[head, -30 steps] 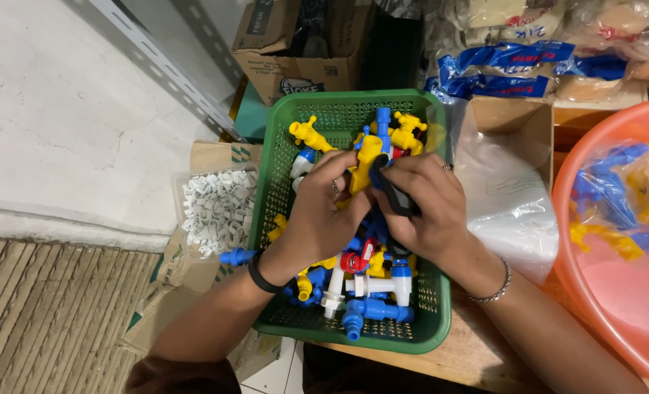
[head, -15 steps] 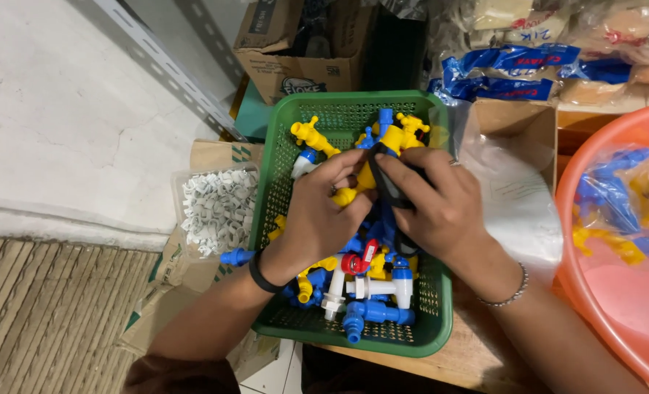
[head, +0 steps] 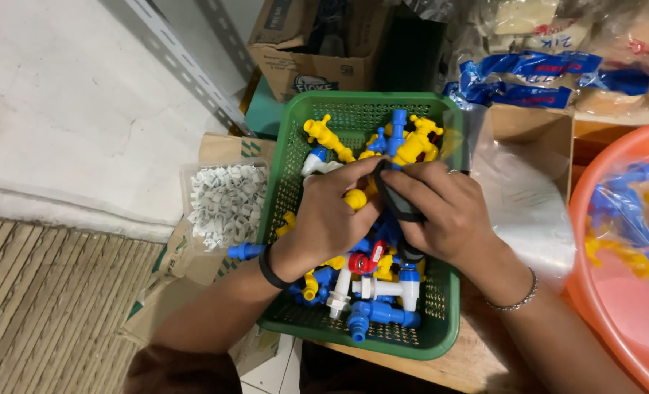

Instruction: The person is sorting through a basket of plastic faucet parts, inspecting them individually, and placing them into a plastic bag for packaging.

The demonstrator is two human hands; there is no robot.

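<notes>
Hands: both are sunk among the plastic taps in the green basket, close together and touching at the fingertips.
Left hand: curled shut over the heap, a yellow tap piece seen just under its fingers; a black band is worn at the wrist.
Right hand: closed on a black strap-like thing, which is pinched between thumb and fingers (what it is cannot be told); a thin metal bracelet is worn at the wrist.
Plastic taps: blue, yellow, white and one red piece are piled loosely in the basket, some showing above the hands, others below them.
Green basket: set on a wooden surface, its near edge by the forearms.
Clear box of white clips: placed just left of the basket, on cardboard.
Orange tub: seen at the right edge, with bagged blue and yellow pieces inside.
Clear plastic bag: laid between basket and tub.
Cardboard box: stood beyond the basket, by the wall.
</notes>
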